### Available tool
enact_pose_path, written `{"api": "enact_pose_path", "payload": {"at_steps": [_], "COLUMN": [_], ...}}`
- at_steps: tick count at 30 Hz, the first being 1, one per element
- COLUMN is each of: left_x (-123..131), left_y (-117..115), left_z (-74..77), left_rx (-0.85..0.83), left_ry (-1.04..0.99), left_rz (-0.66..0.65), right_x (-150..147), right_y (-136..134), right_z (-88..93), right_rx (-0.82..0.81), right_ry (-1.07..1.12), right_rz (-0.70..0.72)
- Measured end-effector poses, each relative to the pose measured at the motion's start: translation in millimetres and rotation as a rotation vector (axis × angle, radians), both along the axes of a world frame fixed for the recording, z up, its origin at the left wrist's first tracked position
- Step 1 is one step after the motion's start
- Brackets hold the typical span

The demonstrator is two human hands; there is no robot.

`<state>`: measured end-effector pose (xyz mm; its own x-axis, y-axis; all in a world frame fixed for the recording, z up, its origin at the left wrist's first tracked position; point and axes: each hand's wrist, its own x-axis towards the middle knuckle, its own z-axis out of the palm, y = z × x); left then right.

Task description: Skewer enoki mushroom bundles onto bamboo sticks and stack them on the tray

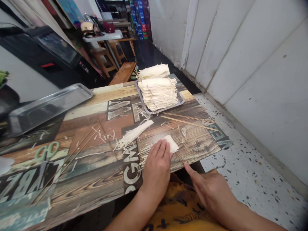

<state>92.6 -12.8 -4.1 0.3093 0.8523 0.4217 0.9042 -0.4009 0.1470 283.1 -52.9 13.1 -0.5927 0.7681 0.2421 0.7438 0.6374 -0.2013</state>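
Observation:
My left hand [157,165] lies over a flat bundle of enoki mushrooms [171,144] near the table's front edge, holding it down with the fingers together. The white root end shows past my fingertips, and thin stems fan out left of the hand. A thin wooden skewer [179,157] is pinched in my right hand [209,186], its far end at the near side of the root end; whether the tip is inside is hidden. Just beyond my left hand rests another enoki bundle [138,131]. A metal tray [179,101] behind it carries stacked, skewered enoki bundles [157,91].
Loose skewers [192,123] lie on the right of the table [96,173]. Two long skewers [67,165], green-handled scissors [45,154] and stray stems [103,136] are on the left. A long metal tray [51,107] sits at the back left. A white wall [231,48] runs along the right.

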Motion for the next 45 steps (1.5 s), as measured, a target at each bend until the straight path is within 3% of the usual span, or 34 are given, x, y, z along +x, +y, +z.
{"api": "enact_pose_path", "payload": {"at_steps": [8,17,29,38,45], "left_x": [-0.5,-0.5,0.4,0.7,-0.6], "left_y": [-0.1,0.2,0.0,0.0,-0.5], "left_z": [-2.9,-4.1,-2.0,-3.0,-1.3], "left_rx": [-0.030,0.008,0.005,0.006,0.027], "left_ry": [-0.021,-0.025,-0.069,-0.056,-0.054], "left_rz": [-0.003,0.009,0.008,0.004,-0.017], "right_x": [-7.0,-17.2,-7.0,-9.3,-9.5], "right_y": [-3.6,5.1,1.6,21.0,19.6], "right_z": [12.0,39.2,17.7,52.2,60.5], "right_rx": [0.082,-0.169,-0.185,-0.200,-0.323], "right_ry": [-0.150,-0.319,-0.216,-0.161,-0.141], "right_rz": [-0.066,-0.092,-0.179,-0.024,-0.073]}}
